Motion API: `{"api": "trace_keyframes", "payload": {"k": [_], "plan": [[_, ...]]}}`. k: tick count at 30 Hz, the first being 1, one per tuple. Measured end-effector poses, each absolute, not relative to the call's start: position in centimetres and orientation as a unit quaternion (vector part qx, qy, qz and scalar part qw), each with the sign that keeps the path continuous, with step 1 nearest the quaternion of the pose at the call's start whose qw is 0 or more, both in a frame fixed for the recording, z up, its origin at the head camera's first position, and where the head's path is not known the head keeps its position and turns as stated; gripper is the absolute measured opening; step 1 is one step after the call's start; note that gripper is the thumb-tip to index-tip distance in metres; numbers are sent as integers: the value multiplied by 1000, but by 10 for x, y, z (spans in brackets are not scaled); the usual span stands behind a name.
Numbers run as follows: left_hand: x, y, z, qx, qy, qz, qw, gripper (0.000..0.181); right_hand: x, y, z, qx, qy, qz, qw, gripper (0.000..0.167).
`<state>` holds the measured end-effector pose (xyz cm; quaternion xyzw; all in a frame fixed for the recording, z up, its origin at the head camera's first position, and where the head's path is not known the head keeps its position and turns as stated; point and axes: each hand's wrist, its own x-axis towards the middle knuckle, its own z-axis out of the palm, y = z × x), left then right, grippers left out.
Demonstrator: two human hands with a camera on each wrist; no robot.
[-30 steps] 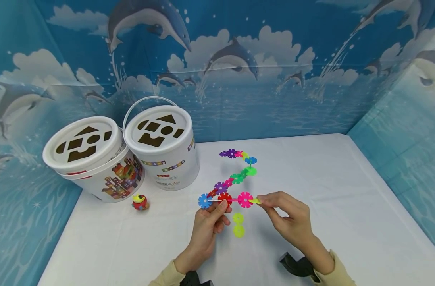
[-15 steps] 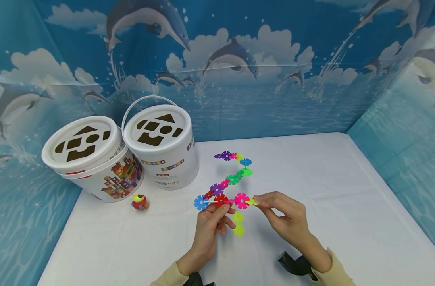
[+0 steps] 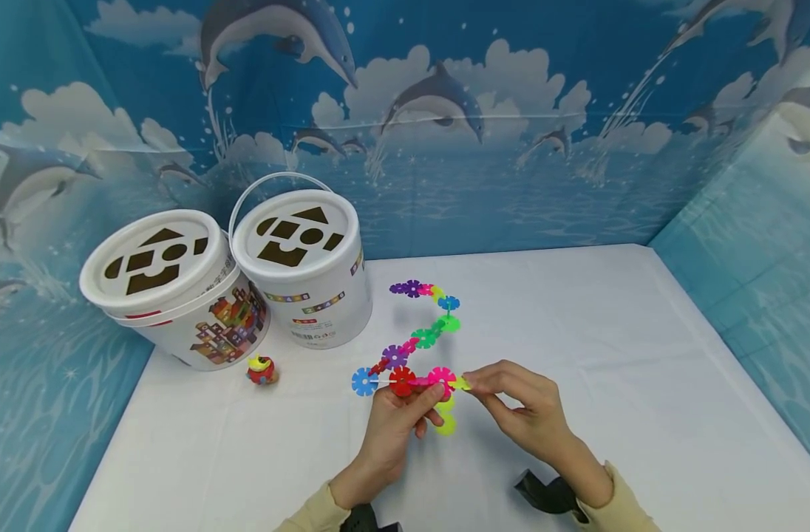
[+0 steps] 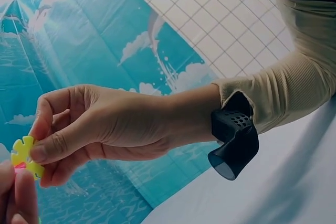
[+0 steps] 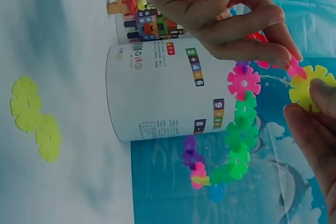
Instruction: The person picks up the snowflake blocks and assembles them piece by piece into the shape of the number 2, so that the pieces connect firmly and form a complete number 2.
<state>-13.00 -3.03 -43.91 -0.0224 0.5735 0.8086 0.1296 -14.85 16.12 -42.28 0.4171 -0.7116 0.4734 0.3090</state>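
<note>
A chain of slotted snowflake discs, in blue, red, pink, purple, green and yellow, hangs in the air, curving back from my hands. My left hand (image 3: 388, 432) pinches the pink snowflake disc (image 3: 441, 378) near the chain's right end, thumb on top. The yellow snowflake disc (image 5: 307, 88) beside it is pinched between thumb and fingers of my right hand (image 3: 528, 406); it touches the pink one. A red disc (image 3: 402, 381) and a blue disc (image 3: 364, 381) extend to the left. In the left wrist view, the left hand shows only by its fingertips.
Two yellow snowflake discs (image 5: 48, 137) lie on the white table, partly behind the left hand in the head view. Two lidded white buckets (image 3: 298, 266) stand at the back left, with a small red and yellow toy figure (image 3: 261, 371) in front. A dolphin-print curtain (image 3: 511, 185) hangs behind.
My left hand's grip has shifted from the red disc to the pink disc. The chain and right hand have moved left and slightly towards me.
</note>
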Motion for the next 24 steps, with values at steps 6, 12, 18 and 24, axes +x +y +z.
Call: {"api": "trace_keyframes", "payload": {"k": [6,12,18,24], "plan": [[-130,-31,-438,-22,578,805,129,22,-149,171,-421,388,-756,487,200,18],[-130,-32,-439,-13,580,806,122,20,-159,175,-431,295,-854,428,12,28],[-129,-33,-439,7,581,806,111,15,-164,164,-466,254,-904,338,-69,26],[-127,-34,-436,13,574,811,108,10,-158,151,-485,203,-933,282,-91,43]]}}
